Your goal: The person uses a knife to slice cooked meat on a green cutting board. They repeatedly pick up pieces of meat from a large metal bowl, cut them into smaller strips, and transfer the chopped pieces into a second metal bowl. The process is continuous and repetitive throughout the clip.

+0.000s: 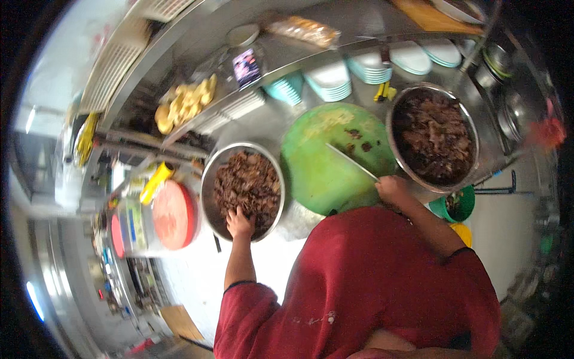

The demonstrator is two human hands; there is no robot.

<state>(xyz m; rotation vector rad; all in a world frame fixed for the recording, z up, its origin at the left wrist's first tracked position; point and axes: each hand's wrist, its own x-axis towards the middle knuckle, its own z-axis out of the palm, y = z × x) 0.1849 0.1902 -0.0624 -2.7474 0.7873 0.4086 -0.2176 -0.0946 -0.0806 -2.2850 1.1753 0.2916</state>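
My left hand (240, 223) reaches into a round steel bowl (280, 193) at the left, its fingers touching the dark brown chopped meat (246, 188) there; whether it grasps any is not clear. In my right hand (393, 190) is the handle of a knife (352, 161), its blade lying over a round green cutting board (314, 175). A few dark meat scraps (354, 133) sit on the board's far part. To the right of the board stands a second steel bowl (475, 134), holding more dark brown meat (437, 132).
Stacked pale dishes (329, 80) line the back beneath a steel shelf (309, 56). A phone-like screen (246, 68) and pale yellow food pieces (186, 105) are up there. A red round board (172, 215) stands left, a green bin (462, 204) low at the right.
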